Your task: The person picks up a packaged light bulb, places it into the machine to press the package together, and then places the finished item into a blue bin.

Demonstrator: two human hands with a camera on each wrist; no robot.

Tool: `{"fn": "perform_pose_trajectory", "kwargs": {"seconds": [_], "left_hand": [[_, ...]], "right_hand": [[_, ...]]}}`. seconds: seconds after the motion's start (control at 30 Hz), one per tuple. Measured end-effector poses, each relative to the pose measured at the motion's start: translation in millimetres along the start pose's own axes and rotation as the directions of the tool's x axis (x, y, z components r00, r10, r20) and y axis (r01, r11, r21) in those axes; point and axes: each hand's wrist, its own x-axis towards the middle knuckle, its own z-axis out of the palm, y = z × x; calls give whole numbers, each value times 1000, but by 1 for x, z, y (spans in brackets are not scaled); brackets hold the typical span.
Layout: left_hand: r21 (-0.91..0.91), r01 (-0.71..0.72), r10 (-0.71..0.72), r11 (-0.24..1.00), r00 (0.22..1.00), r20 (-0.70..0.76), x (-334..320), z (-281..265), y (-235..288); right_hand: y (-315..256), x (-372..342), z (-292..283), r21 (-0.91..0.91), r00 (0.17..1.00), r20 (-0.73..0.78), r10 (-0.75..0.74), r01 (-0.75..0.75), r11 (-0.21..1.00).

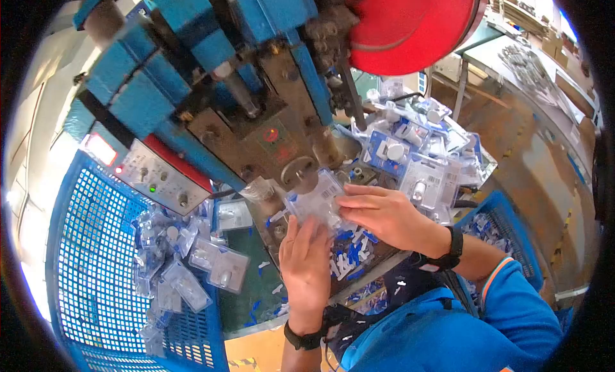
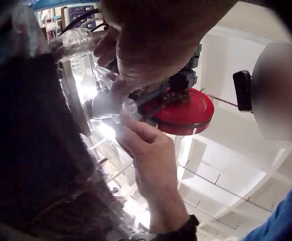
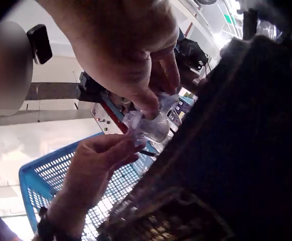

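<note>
Both hands hold a clear plastic blister pack (image 1: 315, 202) under the head of a blue press, in the head view. The left hand (image 1: 306, 263) has its fingers at the pack's near edge; the right hand (image 1: 391, 219) pinches its right side. The right wrist view shows the left hand (image 3: 98, 168) pinching one edge of the clear pack (image 3: 153, 128), with the right hand (image 3: 131, 60) above it. In the left wrist view the right hand (image 2: 156, 165) grips the pack's edge, and the left hand (image 2: 146, 45) is close overhead.
A blue basket (image 1: 96, 244) with clear packs stands at the left. More packs (image 1: 423, 141) are heaped at the right, beside the press (image 1: 269, 128). Small blue and white pieces (image 1: 351, 253) lie near the hands. A red disc (image 1: 416, 26) is above.
</note>
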Motion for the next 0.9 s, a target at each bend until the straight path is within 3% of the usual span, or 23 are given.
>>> {"fn": "perform_pose_trajectory", "kwargs": {"seconds": [0.13,0.33,0.43,0.47,0.6,0.7,0.83,0.87,0.9], "left_hand": [[-9,-28,28,1000,998,-54,-1,5,-2],[19,6,-6,1000,1000,-12,0,3,4],[78,61,-70,995,989,130,-19,32,-11],[14,-30,31,999,997,-70,-27,32,-10],[30,-6,9,1000,994,-105,-36,23,3],[-29,16,-21,999,986,-165,-51,17,15],[-183,109,-147,977,966,-212,-69,8,28],[-193,110,-153,975,962,-227,-74,8,28],[-376,197,-293,905,931,-218,-79,7,33]], "right_hand": [[0,4,-5,-13,999,-5,-49,49,999],[-2,3,-4,-80,997,12,-75,76,994],[-3,-8,14,-194,982,159,-99,129,972],[1,-14,19,-123,993,89,-77,88,988],[-13,-29,17,-113,990,-101,-98,87,990],[-33,-31,0,-40,975,-178,-136,131,991],[-56,-26,-21,211,982,-178,-57,95,973],[-60,-30,-23,354,981,-183,66,3,935],[-60,-28,-23,499,963,-162,213,-106,860]]}}
